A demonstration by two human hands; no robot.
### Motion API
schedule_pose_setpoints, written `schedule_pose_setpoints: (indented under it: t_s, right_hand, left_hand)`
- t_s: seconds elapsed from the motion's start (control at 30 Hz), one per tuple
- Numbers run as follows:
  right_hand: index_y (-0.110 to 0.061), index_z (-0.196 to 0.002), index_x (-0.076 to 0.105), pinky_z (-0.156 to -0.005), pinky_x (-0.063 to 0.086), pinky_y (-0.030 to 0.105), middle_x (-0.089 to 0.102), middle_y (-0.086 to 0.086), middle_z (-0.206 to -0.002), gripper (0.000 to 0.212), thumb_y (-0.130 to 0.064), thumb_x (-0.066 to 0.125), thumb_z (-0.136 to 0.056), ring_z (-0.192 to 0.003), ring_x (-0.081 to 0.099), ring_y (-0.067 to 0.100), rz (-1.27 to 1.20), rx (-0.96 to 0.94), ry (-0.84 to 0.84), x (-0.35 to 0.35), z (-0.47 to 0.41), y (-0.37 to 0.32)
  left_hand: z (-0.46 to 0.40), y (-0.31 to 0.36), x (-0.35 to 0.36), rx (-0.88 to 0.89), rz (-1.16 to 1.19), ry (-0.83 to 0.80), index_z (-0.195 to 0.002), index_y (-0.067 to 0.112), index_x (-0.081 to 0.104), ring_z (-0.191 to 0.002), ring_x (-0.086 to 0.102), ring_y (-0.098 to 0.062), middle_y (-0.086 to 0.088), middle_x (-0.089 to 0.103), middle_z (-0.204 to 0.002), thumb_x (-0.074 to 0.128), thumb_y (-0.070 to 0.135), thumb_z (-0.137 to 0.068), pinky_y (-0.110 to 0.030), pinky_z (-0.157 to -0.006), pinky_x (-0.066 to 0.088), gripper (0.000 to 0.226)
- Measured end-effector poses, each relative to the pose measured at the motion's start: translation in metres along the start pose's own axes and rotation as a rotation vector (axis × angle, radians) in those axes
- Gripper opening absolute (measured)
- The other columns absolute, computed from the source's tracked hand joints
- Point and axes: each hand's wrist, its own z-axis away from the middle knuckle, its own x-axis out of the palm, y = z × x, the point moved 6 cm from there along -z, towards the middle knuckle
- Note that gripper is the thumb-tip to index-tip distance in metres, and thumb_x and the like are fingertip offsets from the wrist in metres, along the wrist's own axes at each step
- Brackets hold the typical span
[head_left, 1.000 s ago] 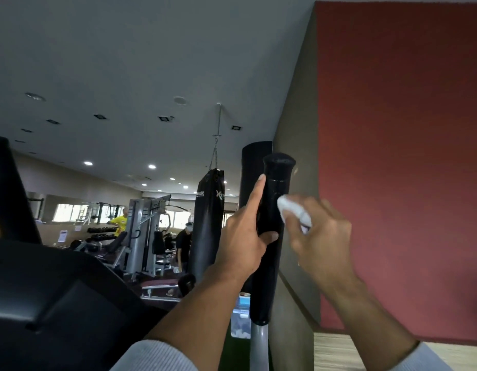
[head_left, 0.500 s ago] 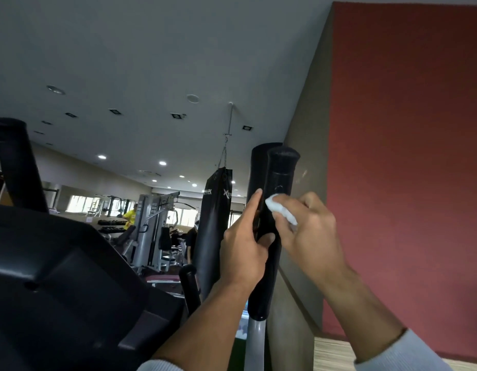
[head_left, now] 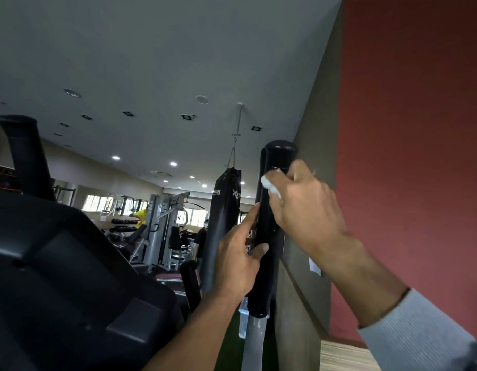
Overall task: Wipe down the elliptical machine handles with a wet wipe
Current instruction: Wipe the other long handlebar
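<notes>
Right hand: our right hand (head_left: 307, 207) curls around a white wet wipe (head_left: 271, 185), pressing it to the handle's upper end.
Left hand: our left hand (head_left: 238, 259) grips the black handle (head_left: 266, 236) mid-length.
Handle: upright, beside the red wall (head_left: 414, 145).

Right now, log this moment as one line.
left hand steadies handle | right hand presses wet wipe near handle top | wiping underway
</notes>
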Motion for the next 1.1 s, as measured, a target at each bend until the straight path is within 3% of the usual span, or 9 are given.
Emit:
schedule_pose_setpoints:
  t_s: [0.07,0.17,0.23,0.3,0.37,0.67,0.83,0.97,1.1]
  right_hand:
    - [-0.013,-0.100,0.069,-0.045,0.037,0.024,0.053,0.010,-0.084,0.015,-0.012,0.067,-0.085,-0.050,0.057,0.028,-0.024,-0.015,-0.071,0.011,0.015,0.001]
    - [-0.019,-0.106,0.070,-0.047,0.049,0.029,0.051,0.004,-0.083,0.021,-0.016,0.066,-0.085,-0.053,0.056,0.024,-0.135,-0.002,-0.092,0.015,0.026,0.011]
    - [-0.021,-0.108,0.072,-0.055,0.052,0.028,0.054,0.004,-0.084,0.025,-0.015,0.069,-0.084,-0.058,0.055,0.019,-0.282,0.021,0.074,0.003,0.017,0.021]
    - [-0.020,-0.109,0.071,-0.064,0.044,0.012,0.057,0.004,-0.086,0.026,-0.014,0.070,-0.085,-0.065,0.052,0.011,-0.381,0.112,0.296,-0.012,0.004,0.036]
    - [-0.020,-0.111,0.070,-0.069,0.038,0.003,0.061,0.003,-0.088,0.025,-0.015,0.069,-0.086,-0.071,0.051,0.007,-0.436,0.195,0.384,-0.015,-0.006,0.047]
    - [-0.021,-0.107,0.074,-0.075,0.047,0.007,0.069,-0.001,-0.099,0.024,-0.011,0.072,-0.085,-0.082,0.062,0.001,-0.465,0.157,0.203,0.042,0.064,0.036]
    - [-0.014,-0.105,0.074,-0.074,0.035,-0.003,0.062,-0.006,-0.089,0.025,-0.004,0.073,-0.082,-0.078,0.052,-0.016,-0.530,0.275,0.415,0.010,0.040,0.040]
    - [-0.016,-0.107,0.073,-0.074,0.034,-0.003,0.060,-0.002,-0.086,0.023,-0.010,0.072,-0.084,-0.074,0.050,-0.001,-0.516,0.291,0.415,0.013,0.021,0.039]
    - [-0.021,-0.109,0.073,-0.070,0.036,-0.002,0.057,-0.002,-0.085,0.026,-0.013,0.073,-0.085,-0.066,0.045,-0.002,-0.447,0.194,0.262,0.038,0.062,0.028]
  left_hand:
    - [-0.002,-0.001,0.001,-0.003,-0.002,-0.010,-0.139,0.062,0.024,-0.107,0.062,-0.005,0.014,0.061,-0.126,0.074,0.016,-0.083,-0.033,-0.087,0.057,0.088]
    - [-0.003,0.000,0.002,0.011,-0.010,-0.016,-0.142,0.058,0.026,-0.103,0.063,-0.005,0.015,0.062,-0.120,0.075,0.015,-0.083,-0.034,-0.086,0.057,0.088]
    - [-0.002,-0.001,0.003,0.015,0.002,-0.015,-0.140,0.062,0.024,-0.100,0.064,-0.005,0.014,0.062,-0.118,0.076,0.016,-0.082,-0.034,-0.085,0.058,0.091]
    - [-0.001,-0.003,0.004,0.025,0.026,-0.003,-0.137,0.067,0.023,-0.098,0.065,-0.008,0.011,0.063,-0.115,0.076,0.014,-0.081,-0.035,-0.084,0.058,0.093]
    - [-0.001,-0.003,0.005,0.036,0.032,0.016,-0.136,0.068,0.024,-0.097,0.066,-0.010,0.011,0.063,-0.117,0.076,0.013,-0.081,-0.035,-0.083,0.059,0.094]
    - [0.001,0.000,0.002,0.057,-0.006,0.036,-0.132,0.073,0.020,-0.098,0.064,-0.007,0.016,0.057,-0.114,0.076,0.016,-0.082,-0.036,-0.084,0.058,0.094]
    - [0.001,-0.008,0.007,0.062,0.029,0.032,-0.138,0.066,0.024,-0.096,0.066,-0.012,0.010,0.064,-0.113,0.076,0.016,-0.081,-0.038,-0.084,0.058,0.092]
    - [0.002,-0.011,0.008,0.063,0.033,0.029,-0.141,0.061,0.026,-0.104,0.064,-0.008,0.011,0.063,-0.121,0.076,0.016,-0.081,-0.036,-0.089,0.056,0.090]
    - [0.007,-0.013,0.008,0.056,0.036,0.030,-0.142,0.059,0.027,-0.105,0.064,-0.010,0.009,0.064,-0.118,0.077,0.013,-0.079,-0.039,-0.089,0.056,0.092]
